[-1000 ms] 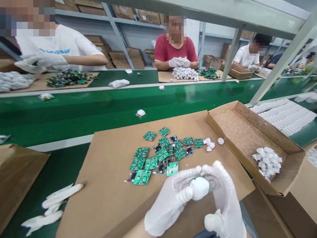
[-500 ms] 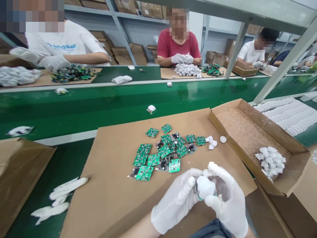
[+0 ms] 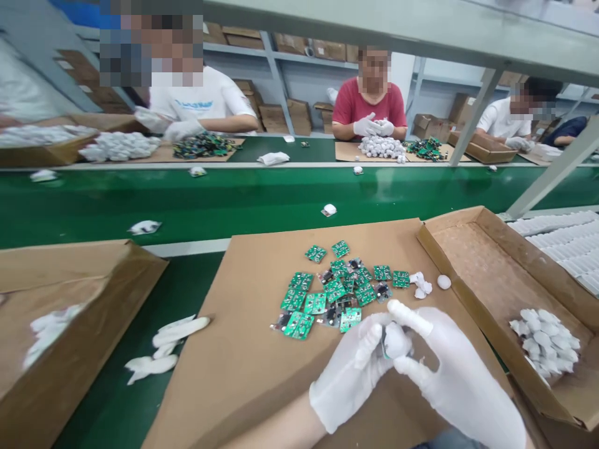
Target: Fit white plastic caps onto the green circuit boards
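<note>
A small white cap (image 3: 397,340) sits low in the middle of the view, pinched between both gloved hands just above the near edge of a cardboard sheet (image 3: 243,349). A sliver of green board shows at its left side, pressed against it. The left hand (image 3: 349,374) curls its fingers around the cap from the left, gripping it. The right hand (image 3: 456,380) grips it from the right with thumb and bent fingers, the index finger stretched out over the top.

Just beyond the hands a loose pile of green boards (image 3: 337,293) lies on the sheet, some overlapping, some dark side up. To the pile's right lie a few white bits (image 3: 420,285) and a single round cap (image 3: 443,282). Right of the sheet stands an open cardboard box (image 3: 472,249) with a heap of white caps (image 3: 545,340) in its near corner. On the left, spare white gloves (image 3: 163,349) lie on the green table beside another box (image 3: 70,312).

Past the sheet runs a green belt (image 3: 234,199) carrying scattered white pieces. Across it, other people in white gloves sit with their own piles of caps and boards.
</note>
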The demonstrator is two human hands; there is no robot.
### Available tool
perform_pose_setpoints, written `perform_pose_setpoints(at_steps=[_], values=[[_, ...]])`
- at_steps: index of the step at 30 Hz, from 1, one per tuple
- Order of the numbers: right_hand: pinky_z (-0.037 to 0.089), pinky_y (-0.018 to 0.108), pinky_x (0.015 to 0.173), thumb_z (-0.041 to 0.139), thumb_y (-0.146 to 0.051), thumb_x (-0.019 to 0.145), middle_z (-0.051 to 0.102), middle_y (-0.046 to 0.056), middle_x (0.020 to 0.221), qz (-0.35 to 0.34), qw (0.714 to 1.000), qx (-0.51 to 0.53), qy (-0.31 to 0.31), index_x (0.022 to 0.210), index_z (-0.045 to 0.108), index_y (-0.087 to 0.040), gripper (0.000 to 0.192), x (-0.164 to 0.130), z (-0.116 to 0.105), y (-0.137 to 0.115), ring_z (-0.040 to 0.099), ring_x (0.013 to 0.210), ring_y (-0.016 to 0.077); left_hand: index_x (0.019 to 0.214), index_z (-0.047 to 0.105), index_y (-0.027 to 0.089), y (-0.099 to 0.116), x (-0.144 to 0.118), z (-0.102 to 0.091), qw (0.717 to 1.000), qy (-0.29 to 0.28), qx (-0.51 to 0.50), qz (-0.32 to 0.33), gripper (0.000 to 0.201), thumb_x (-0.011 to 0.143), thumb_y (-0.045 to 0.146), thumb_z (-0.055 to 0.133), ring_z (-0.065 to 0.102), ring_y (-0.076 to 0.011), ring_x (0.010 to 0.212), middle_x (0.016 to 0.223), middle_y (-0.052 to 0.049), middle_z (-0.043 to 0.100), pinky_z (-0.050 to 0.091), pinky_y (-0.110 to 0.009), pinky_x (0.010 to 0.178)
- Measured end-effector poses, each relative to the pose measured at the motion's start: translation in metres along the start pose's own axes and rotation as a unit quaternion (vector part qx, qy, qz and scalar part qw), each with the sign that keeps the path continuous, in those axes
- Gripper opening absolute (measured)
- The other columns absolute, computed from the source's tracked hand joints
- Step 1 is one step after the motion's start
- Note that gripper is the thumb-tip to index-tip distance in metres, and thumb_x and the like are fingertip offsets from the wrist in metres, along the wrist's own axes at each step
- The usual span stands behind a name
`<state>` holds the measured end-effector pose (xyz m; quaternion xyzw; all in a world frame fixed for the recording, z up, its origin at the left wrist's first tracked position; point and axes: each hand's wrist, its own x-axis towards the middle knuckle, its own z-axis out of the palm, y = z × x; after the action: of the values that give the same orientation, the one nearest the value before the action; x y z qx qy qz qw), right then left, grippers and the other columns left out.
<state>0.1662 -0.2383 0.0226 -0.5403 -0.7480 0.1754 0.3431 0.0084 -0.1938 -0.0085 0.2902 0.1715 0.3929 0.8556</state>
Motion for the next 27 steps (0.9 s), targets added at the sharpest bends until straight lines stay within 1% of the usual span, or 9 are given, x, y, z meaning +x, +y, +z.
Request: perform_pose_setpoints(at_steps=[6,11,14,17,20,22,23,25,27], values=[[0.052,0.040,0.097,0.057,-0.029,0.095,0.074,0.004,0.107,0.078,0.975,-0.183,-0.103,0.124,0.067,-0.029,0.030,0.132,-0.002,0.019,0.067,0.105,0.0241,0.118,0.064,0.007,0.001,0.008,-0.012,0.976,0.137,-0.121,-0.117,0.066,0.091,0.065,0.050,0.070,-0.0215,0.081,0.097,-0.015,0.073,0.050,-0.032,0.080],[0.054,0.046,0.096,0.059,-0.035,0.098,0.061,0.010,0.130,0.153,0.950,-0.264,-0.062,0.126,0.060,-0.018,0.033,0.236,0.018,0.064,0.063,0.112,0.0240,0.105,0.067,0.005,-0.003,0.010,-0.022,0.974,0.133,-0.127,-0.135,0.060,0.092,0.061,0.051,0.069,-0.0191,0.065,0.084,-0.015,0.075,0.049,-0.029,0.066],[0.056,0.045,0.091,0.061,-0.035,0.097,0.062,0.010,0.127,0.175,0.930,-0.313,-0.083,0.126,0.059,-0.016,0.035,0.256,0.022,0.082,0.065,0.108,0.0233,0.097,0.068,0.008,-0.008,0.011,-0.023,0.983,0.112,-0.084,-0.114,0.055,0.089,0.060,0.055,0.068,-0.0175,0.063,0.081,-0.012,0.073,0.047,-0.027,0.061],[0.058,0.043,0.087,0.062,-0.036,0.096,0.064,0.009,0.122,0.166,0.913,-0.356,-0.112,0.124,0.060,-0.017,0.033,0.261,0.017,0.088,0.066,0.103,0.0222,0.095,0.067,0.011,-0.013,0.008,-0.020,0.990,0.079,0.060,-0.100,0.051,0.088,0.059,0.052,0.066,-0.0179,0.061,0.081,-0.011,0.071,0.048,-0.029,0.060],[0.055,0.046,0.090,0.058,-0.040,0.098,0.061,0.011,0.128,0.122,0.905,-0.397,-0.098,0.131,0.055,-0.017,0.040,0.263,0.004,0.079,0.064,0.108,0.0243,0.098,0.070,0.015,-0.015,0.001,-0.012,0.970,0.072,0.220,-0.073,0.035,0.088,0.046,0.056,0.067,-0.0224,0.067,0.085,-0.012,0.073,0.052,-0.037,0.066],[0.050,0.049,0.096,0.053,-0.040,0.100,0.056,0.015,0.135,0.072,0.902,-0.417,-0.086,0.140,0.046,-0.015,0.048,0.258,-0.007,0.065,0.059,0.117,0.0295,0.108,0.071,0.018,-0.010,-0.002,-0.008,0.902,0.089,0.422,0.020,0.027,0.088,0.030,0.059,0.069,-0.0282,0.087,0.101,-0.014,0.075,0.052,-0.046,0.086],[0.046,0.051,0.099,0.050,-0.039,0.100,0.053,0.018,0.138,0.043,0.900,-0.426,-0.084,0.143,0.042,-0.013,0.050,0.251,-0.012,0.057,0.054,0.123,0.0327,0.117,0.070,0.019,-0.007,-0.003,-0.007,0.825,0.101,0.550,0.079,0.031,0.089,0.021,0.056,0.067,-0.0304,0.101,0.113,-0.015,0.073,0.048,-0.050,0.097],[0.036,0.055,0.106,0.047,-0.033,0.100,0.049,0.022,0.144,-0.014,0.891,-0.445,-0.089,0.145,0.038,-0.010,0.052,0.228,-0.025,0.039,0.043,0.132,0.0383,0.133,0.062,0.017,-0.001,-0.002,-0.007,0.624,0.125,0.755,0.158,0.048,0.088,0.006,0.049,0.060,-0.0326,0.120,0.130,-0.017,0.067,0.040,-0.055,0.109],[0.027,0.058,0.110,0.048,-0.029,0.098,0.045,0.022,0.148,-0.057,0.875,-0.467,-0.115,0.144,0.041,-0.011,0.050,0.194,-0.037,0.024,0.035,0.137,0.0410,0.139,0.057,0.011,0.002,0.000,-0.010,0.472,0.151,0.853,0.163,0.056,0.085,-0.002,0.046,0.059,-0.0333,0.123,0.135,-0.019,0.065,0.043,-0.054,0.107]])
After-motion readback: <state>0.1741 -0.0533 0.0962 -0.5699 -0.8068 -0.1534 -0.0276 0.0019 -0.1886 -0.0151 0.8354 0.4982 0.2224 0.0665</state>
